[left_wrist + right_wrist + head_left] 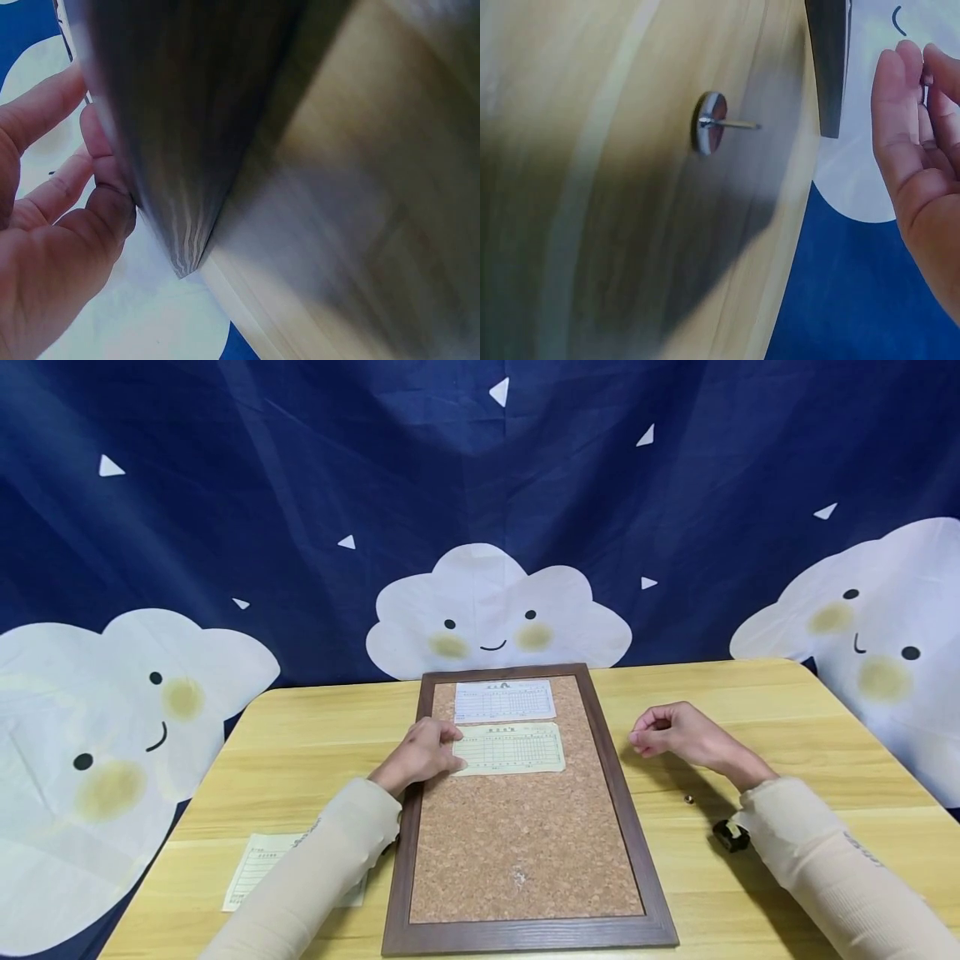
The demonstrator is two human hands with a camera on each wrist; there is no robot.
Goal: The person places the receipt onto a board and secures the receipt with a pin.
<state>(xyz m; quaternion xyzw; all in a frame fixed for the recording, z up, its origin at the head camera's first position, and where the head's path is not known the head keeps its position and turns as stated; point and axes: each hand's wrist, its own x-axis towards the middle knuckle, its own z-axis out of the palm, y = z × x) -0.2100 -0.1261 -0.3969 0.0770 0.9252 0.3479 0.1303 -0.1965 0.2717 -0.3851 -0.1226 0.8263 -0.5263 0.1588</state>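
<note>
A framed cork board (525, 843) lies on the table with two printed paper forms on it. The white form (502, 702) is near the top, with a small dark spot at its upper edge. Just below is a pale yellow form (513, 750). My left hand (430, 748) presses this form's left edge with thumb and fingers spread apart; the frame (172, 150) hides the paper in the left wrist view. To the right of the board, my right hand (678, 737) is raised, pinching a small metal thumbtack (928, 81) mostly hidden by the fingertips.
Another thumbtack (712, 124) lies on the wooden table (832, 752), point up, below the right hand. A further yellow form (251, 868) lies left of the board, partly under the left sleeve. Behind the table hangs a blue curtain (420, 485) with cloud prints.
</note>
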